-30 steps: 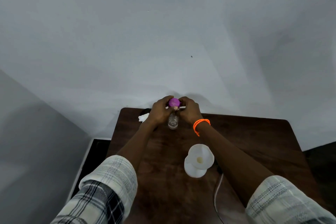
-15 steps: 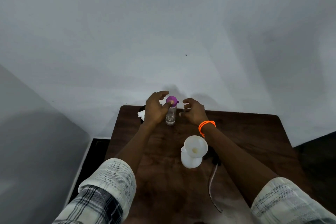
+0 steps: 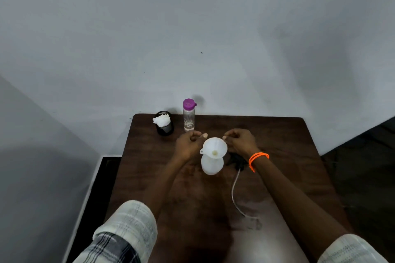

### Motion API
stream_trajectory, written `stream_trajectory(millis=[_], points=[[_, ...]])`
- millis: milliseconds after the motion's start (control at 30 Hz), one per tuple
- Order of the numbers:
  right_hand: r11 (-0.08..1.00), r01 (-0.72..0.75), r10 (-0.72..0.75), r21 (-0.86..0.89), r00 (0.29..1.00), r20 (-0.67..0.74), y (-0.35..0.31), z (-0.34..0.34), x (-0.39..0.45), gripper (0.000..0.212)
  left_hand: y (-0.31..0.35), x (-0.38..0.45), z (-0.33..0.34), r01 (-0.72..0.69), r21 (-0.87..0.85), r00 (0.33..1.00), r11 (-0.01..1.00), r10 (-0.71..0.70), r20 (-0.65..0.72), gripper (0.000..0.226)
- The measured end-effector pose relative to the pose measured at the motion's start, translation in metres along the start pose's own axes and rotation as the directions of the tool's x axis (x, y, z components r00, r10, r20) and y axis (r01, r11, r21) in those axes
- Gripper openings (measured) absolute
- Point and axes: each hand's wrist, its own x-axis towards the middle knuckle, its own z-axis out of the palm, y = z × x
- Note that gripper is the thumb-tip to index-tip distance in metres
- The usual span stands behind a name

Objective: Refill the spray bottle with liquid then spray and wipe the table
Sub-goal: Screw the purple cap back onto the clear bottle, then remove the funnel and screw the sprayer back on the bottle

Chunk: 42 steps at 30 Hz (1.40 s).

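Centrally, curled, empty left hand (image 3: pixel 189 144) and right hand (image 3: pixel 240 141) flank the funnel (image 3: pixel 214 148); the black spray head (image 3: pixel 236 159) is partly hidden.

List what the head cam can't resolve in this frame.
- Sprayer head: mostly hidden behind the right hand and its wrist.
- Liquid level in the white spray bottle: funnel covers the mouth, body opaque.
- Clear bottle label: too small.
- Cup contents: blurred white wad.
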Motion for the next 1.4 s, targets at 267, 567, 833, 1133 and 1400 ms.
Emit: stream_trajectory(millis=[267, 567, 833, 1133, 1400], points=[[0.986, -0.091, 0.082, 0.139, 0.994, 0.068, 0.012, -0.006, -0.027, 0.007, -0.011, -0.037, 0.014, 0.158, -0.312, 0.987, 0.937, -0.152, 0.041, 0.019], [0.973, -0.120, 0.108, 0.197, 0.992, 0.070, 0.015, 0.003, -0.040, 0.005, -0.011, -0.039, 0.012, 0.198, -0.348, 0.968, 0.916, -0.239, -0.078, 0.004], [0.950, -0.148, 0.130, 0.274, 0.988, 0.080, 0.002, -0.002, -0.034, 0.009, -0.012, -0.035, 0.006, 0.285, -0.594, 0.949, 0.753, -0.309, 0.064, 0.005], [0.953, -0.153, 0.130, 0.261, 0.986, 0.105, 0.008, -0.001, -0.029, 0.008, -0.012, -0.037, 0.006, 0.377, -0.661, 0.916, 0.649, -0.366, 0.164, 0.010], [0.955, -0.164, 0.140, 0.247, 0.984, 0.111, 0.015, 0.004, -0.025, 0.008, -0.016, -0.038, 0.005, 0.414, -0.573, 0.906, 0.707, -0.383, 0.182, 0.007]])
